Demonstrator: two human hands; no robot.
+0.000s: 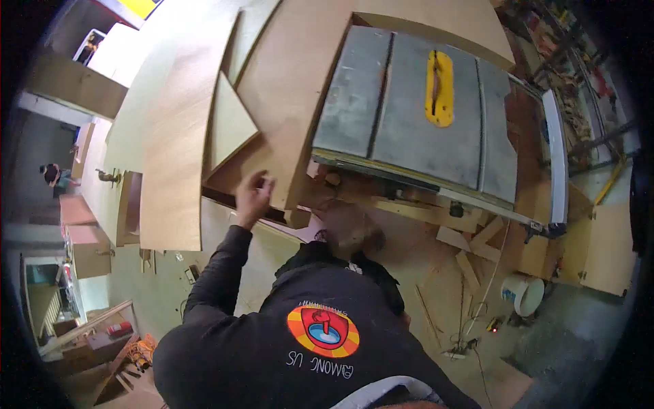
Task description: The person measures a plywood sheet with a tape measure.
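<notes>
My left hand is raised over the edge of the plywood boards, its fingers curled together. Whatever it may be pinching is too small to make out. Below the hand lies a large brown plywood panel, with a pale triangular offcut just beyond the fingers. To the right stands a table saw with a grey metal top and a yellow blade insert. Of my right hand only a sliver of skin shows beside my dark sweatshirt; its fingers are hidden.
A long plywood sheet overhangs on the left. A metal fence rail runs along the saw's right side. Wood offcuts, a white bucket and cables lie on the floor at right. Another person is far left.
</notes>
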